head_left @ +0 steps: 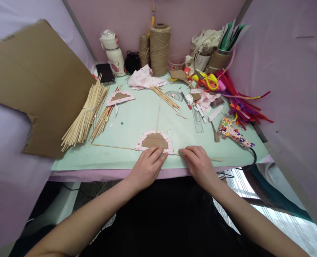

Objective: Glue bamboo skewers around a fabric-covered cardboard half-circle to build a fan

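Observation:
A half-round cardboard piece (153, 140) with a pink fabric border lies near the table's front edge. One thin wooden stick (158, 114) points away from it toward the back, and others stick out to its left and right along the straight edge. My left hand (150, 166) presses its closed fingers on the lower right of the piece. My right hand (199, 162) pinches the right-hand wooden stick (216, 159) just beside the piece. A second half-round piece (120, 96) with a pink border lies farther back on the left.
A bundle of sticks (84, 116) and a large cardboard sheet (43, 82) stand left. At the right are a glue gun (234, 132), a ruler (197, 121), scissors (210, 81) and red pipe cleaners (244, 96). Twine spools (160, 50) and a bottle (114, 57) stand behind.

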Action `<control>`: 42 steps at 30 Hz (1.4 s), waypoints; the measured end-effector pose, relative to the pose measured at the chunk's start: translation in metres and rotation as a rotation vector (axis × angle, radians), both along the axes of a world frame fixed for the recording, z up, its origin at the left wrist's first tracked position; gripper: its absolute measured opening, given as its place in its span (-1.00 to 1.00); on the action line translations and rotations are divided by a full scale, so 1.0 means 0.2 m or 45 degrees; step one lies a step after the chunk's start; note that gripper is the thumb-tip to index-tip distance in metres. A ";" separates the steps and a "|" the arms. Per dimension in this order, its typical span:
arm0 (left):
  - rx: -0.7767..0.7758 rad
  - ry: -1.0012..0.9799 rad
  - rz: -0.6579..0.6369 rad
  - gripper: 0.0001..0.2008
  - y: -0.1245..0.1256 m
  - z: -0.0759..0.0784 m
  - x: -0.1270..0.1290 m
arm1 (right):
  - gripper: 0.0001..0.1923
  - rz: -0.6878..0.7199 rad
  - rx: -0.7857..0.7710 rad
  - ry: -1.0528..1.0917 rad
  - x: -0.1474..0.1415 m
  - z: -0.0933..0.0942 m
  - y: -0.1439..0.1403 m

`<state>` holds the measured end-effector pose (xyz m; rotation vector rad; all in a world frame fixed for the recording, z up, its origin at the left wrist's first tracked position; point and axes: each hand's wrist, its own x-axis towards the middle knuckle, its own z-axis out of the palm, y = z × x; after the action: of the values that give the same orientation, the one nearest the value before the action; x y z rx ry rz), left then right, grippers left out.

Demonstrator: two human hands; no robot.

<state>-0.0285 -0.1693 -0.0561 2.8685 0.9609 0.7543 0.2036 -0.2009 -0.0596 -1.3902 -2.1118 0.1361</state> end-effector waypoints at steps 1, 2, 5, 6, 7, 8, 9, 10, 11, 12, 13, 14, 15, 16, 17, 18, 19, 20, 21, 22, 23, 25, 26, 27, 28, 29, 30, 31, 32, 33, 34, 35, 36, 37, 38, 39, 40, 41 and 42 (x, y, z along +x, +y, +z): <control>-0.004 0.004 0.003 -0.68 0.00 0.00 0.00 | -0.74 0.004 0.006 0.005 0.02 0.00 0.00; -0.007 0.008 0.003 -0.68 0.00 0.01 0.00 | -0.74 0.012 0.009 0.013 0.04 -0.01 -0.01; -0.011 0.015 -0.026 -0.67 0.01 0.01 -0.01 | -0.72 0.061 0.011 0.056 0.08 -0.02 -0.02; -0.017 0.013 -0.037 -0.66 0.01 0.00 -0.02 | -0.72 0.075 0.019 0.069 0.08 -0.02 -0.02; -0.024 0.010 -0.045 -0.65 0.02 0.00 -0.02 | -0.71 0.085 0.028 0.071 0.08 -0.02 -0.02; -0.029 0.008 -0.051 -0.65 0.02 0.00 -0.02 | -0.69 0.095 0.041 0.066 0.08 -0.02 -0.01; -0.030 0.010 -0.054 -0.64 0.02 -0.01 -0.03 | -0.68 0.110 0.047 0.055 0.07 -0.01 -0.01; -0.026 0.016 -0.056 -0.64 0.02 -0.01 -0.03 | -0.67 0.121 0.051 0.043 0.07 -0.01 0.00; -0.017 0.025 -0.056 -0.64 0.02 -0.02 -0.03 | -0.66 0.130 0.051 0.033 0.06 -0.01 0.01; -0.006 0.031 -0.056 -0.65 0.02 -0.02 -0.03 | -0.66 0.135 0.045 0.023 0.05 -0.01 0.01; 0.004 0.036 -0.055 -0.65 0.02 -0.02 -0.03 | -0.66 0.135 0.040 0.016 0.04 0.00 0.02; 0.010 0.037 -0.052 -0.65 0.01 -0.02 -0.03 | -0.67 0.131 0.034 0.010 0.03 0.00 0.02; 0.013 0.033 -0.049 -0.65 0.01 -0.02 -0.02 | -0.67 0.127 0.028 0.004 0.03 0.00 0.02; 0.012 0.027 -0.046 -0.65 0.01 -0.02 -0.02 | -0.68 0.123 0.028 -0.003 0.02 -0.01 0.03; 0.008 0.020 -0.044 -0.64 0.01 -0.02 -0.02 | -0.68 0.119 0.031 -0.010 0.02 -0.01 0.03; 0.004 0.015 -0.043 -0.64 0.01 -0.02 -0.02 | -0.69 0.115 0.037 -0.018 0.01 -0.01 0.03; 0.001 0.010 -0.042 -0.64 0.01 -0.02 -0.02 | -0.70 0.113 0.040 -0.026 0.01 -0.01 0.03; 0.000 0.006 -0.042 -0.64 0.01 -0.02 -0.02 | -0.71 0.115 0.037 -0.034 0.01 -0.01 0.03; -0.001 0.005 -0.044 -0.64 0.01 -0.03 -0.03 | -0.72 0.116 0.030 -0.039 0.01 -0.01 0.03; -0.001 0.004 -0.046 -0.64 0.02 -0.03 -0.03 | -0.74 0.118 0.020 -0.043 0.01 -0.01 0.02; 0.002 0.002 -0.048 -0.64 0.02 -0.03 -0.03 | -0.75 0.120 0.010 -0.044 0.01 -0.02 0.02; 0.007 0.001 -0.052 -0.64 0.02 -0.03 -0.03 | -0.77 0.119 -0.004 -0.046 0.01 -0.02 0.02; 0.010 0.001 -0.053 -0.64 0.02 -0.03 -0.03 | -0.77 0.117 -0.009 -0.047 0.02 -0.02 0.02; 0.014 -0.001 -0.052 -0.64 0.02 -0.03 -0.03 | -0.77 0.116 -0.015 -0.045 0.02 -0.02 0.02; 0.014 -0.002 -0.051 -0.64 0.02 -0.03 -0.03 | -0.77 0.116 -0.024 -0.043 0.02 -0.02 0.02; 0.013 -0.004 -0.050 -0.64 0.02 -0.03 -0.03 | -0.77 0.118 -0.031 -0.041 0.02 -0.03 0.02; 0.010 -0.005 -0.050 -0.64 0.02 -0.03 -0.03 | -0.77 0.120 -0.037 -0.041 0.02 -0.03 0.01; 0.008 -0.005 -0.051 -0.64 0.02 -0.03 -0.03 | -0.77 0.121 -0.042 -0.044 0.02 -0.03 0.01; 0.008 0.000 -0.054 -0.64 0.02 -0.03 -0.03 | -0.76 0.120 -0.045 -0.049 0.03 -0.03 0.01; 0.013 0.011 -0.057 -0.64 0.02 -0.03 -0.03 | -0.77 0.120 -0.046 -0.055 0.03 -0.02 0.01; 0.023 0.027 -0.059 -0.64 0.02 -0.02 -0.03 | -0.77 0.120 -0.046 -0.061 0.03 -0.02 0.02; 0.035 0.047 -0.061 -0.65 0.02 -0.02 -0.03 | -0.77 0.120 -0.048 -0.066 0.03 -0.02 0.02; 0.050 0.072 -0.062 -0.65 0.02 -0.01 -0.03 | -0.77 0.120 -0.049 -0.068 0.03 -0.02 0.02; 0.066 0.096 -0.064 -0.66 0.02 -0.01 -0.03 | -0.76 0.120 -0.050 -0.067 0.03 -0.01 0.02; 0.081 0.121 -0.069 -0.66 0.02 0.00 -0.03 | -0.76 0.121 -0.051 -0.063 0.03 0.00 0.02; 0.096 0.145 -0.076 -0.67 0.03 0.00 -0.03 | -0.77 0.124 -0.055 -0.056 0.03 0.00 0.02; 0.109 0.171 -0.086 -0.67 0.03 0.01 -0.03 | -0.79 0.127 -0.062 -0.047 0.03 0.01 0.02; 0.119 0.197 -0.099 -0.68 0.04 0.01 -0.03 | -0.82 0.132 -0.067 -0.036 0.03 0.02 0.02; 0.130 0.225 -0.117 -0.68 0.05 0.02 -0.04 | -0.83 0.139 -0.070 -0.024 0.03 0.03 0.02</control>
<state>-0.0356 -0.1585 -0.0517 3.0864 0.8214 0.5663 0.2099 -0.1970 -0.0545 -1.3118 -2.2153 0.2273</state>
